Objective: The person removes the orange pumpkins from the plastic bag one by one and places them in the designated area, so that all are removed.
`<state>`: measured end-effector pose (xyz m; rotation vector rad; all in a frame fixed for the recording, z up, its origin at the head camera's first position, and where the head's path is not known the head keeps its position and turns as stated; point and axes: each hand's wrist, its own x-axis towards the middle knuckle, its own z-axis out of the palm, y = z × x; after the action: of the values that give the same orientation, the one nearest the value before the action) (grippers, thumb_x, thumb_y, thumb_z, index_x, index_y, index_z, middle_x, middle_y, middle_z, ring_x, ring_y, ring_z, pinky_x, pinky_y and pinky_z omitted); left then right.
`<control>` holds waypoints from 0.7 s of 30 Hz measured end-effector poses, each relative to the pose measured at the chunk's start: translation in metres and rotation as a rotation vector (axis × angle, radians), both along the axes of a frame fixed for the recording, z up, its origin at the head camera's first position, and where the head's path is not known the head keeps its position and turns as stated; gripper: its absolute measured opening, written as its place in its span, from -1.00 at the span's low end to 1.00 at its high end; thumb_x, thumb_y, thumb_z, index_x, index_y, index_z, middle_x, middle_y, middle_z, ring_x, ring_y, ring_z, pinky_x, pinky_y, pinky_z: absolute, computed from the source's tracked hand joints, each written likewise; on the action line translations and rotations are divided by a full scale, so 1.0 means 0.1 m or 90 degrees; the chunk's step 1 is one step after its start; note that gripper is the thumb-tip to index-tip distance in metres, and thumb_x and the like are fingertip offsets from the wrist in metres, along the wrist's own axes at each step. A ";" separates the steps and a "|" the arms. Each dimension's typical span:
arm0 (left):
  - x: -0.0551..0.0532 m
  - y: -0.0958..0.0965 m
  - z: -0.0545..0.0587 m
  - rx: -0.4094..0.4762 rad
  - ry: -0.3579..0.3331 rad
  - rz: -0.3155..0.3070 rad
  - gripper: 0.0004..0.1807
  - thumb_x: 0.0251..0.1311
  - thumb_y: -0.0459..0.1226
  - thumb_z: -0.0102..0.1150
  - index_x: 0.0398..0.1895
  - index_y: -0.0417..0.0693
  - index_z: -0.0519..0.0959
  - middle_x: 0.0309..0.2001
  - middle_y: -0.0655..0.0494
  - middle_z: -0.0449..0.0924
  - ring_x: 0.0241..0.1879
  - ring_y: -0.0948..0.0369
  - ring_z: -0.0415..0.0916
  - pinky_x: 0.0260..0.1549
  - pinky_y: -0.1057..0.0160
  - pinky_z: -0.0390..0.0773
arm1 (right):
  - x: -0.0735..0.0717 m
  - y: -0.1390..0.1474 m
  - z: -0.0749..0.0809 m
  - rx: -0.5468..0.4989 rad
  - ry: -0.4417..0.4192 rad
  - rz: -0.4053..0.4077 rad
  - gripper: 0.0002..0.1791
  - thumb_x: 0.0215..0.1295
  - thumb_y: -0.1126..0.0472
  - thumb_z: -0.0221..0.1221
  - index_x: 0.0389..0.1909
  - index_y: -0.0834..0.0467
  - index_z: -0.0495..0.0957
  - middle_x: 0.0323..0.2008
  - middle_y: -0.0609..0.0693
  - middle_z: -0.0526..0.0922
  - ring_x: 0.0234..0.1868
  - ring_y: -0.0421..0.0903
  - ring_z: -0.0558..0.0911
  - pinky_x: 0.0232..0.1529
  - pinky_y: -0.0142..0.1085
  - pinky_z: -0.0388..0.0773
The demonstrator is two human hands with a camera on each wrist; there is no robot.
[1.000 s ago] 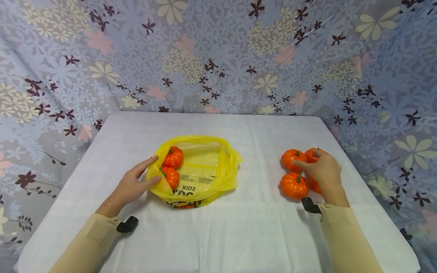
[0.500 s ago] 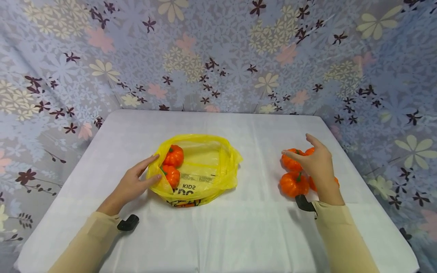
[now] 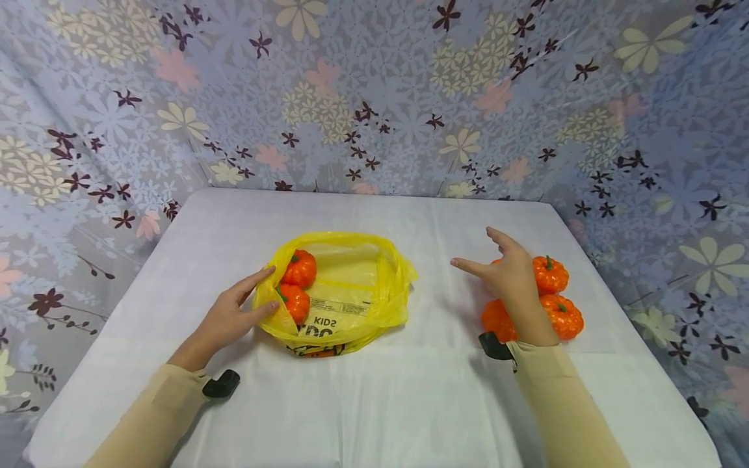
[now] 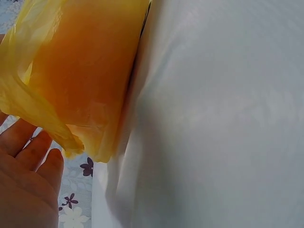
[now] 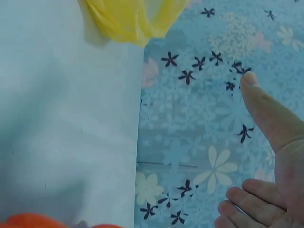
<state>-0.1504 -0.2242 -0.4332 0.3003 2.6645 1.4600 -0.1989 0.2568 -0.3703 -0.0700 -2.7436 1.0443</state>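
Note:
My left hand [image 3: 234, 313] rests its thumb and fingers, spread apart, on the left rim of a yellow plastic bag [image 3: 386, 315]. The bag's mouth gapes upward. Inside, against its left wall, sit two small orange pumpkins, one farther [image 3: 301, 268] and one nearer [image 3: 295, 303]. In the left wrist view, orange shows through the plastic [image 4: 90, 66] beside relaxed fingers. My right hand [image 3: 509, 279] holds nothing, thumb and fingers apart, above a group of pumpkins. Of these, the far right one [image 3: 550, 274] and near right one [image 3: 563, 317] show best; the others are partly hidden by the hand.
A white cloth [image 3: 398, 403] covers the table. Patterned floral fabric [image 3: 374, 97] hangs behind it and along both sides. A dark wrist camera [image 3: 221, 384] sits at the left cuff, another wrist camera [image 3: 494, 346] at the right. Between bag and pumpkin group lies white cloth.
My right hand has lifted off the far pumpkins and moved left, uncovering the right-hand ones. The left hand and bag stay in place.

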 end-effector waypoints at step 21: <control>0.02 0.00 0.04 -0.012 -0.022 0.009 -0.22 0.32 0.03 0.28 0.55 0.11 0.25 0.55 -0.05 0.09 0.53 -0.13 -0.05 0.42 -0.25 0.04 | -0.04 -0.39 -0.12 -0.029 -0.022 0.116 0.17 -0.09 -0.32 0.50 0.50 0.15 0.29 0.40 0.18 0.39 0.37 0.23 0.38 0.29 0.16 0.39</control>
<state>-0.1486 -0.2239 -0.4293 0.2522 2.6571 1.4285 -0.2029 0.2181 -0.3822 0.1604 -2.8004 1.1614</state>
